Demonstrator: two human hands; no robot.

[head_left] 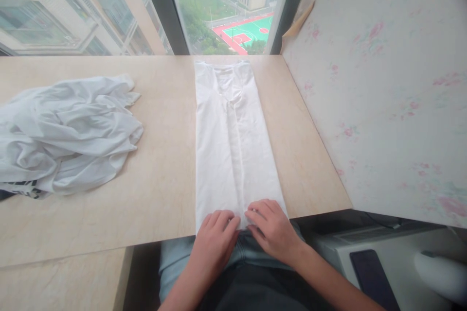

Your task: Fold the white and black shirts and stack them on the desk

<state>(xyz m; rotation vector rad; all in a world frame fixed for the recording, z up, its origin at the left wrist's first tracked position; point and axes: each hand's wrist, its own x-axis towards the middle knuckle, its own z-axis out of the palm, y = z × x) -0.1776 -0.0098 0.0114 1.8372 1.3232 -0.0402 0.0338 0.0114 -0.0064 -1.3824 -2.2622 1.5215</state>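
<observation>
A white shirt lies face up as a long, narrow strip, its sides folded in and its collar end toward the window. A front placket runs down its middle. At the near end, my left hand has its fingers curled over the left part of the bottom edge, thumb toward the centre. My right hand grips the same edge right of the placket, fingers bent. Both hands are close together at the table's front edge, and the fingertips are partly hidden.
A crumpled heap of white cloth lies on the table at left. Windows stand behind. A floral-papered wall slants along the right. Below it, a dark phone rests on a pale surface.
</observation>
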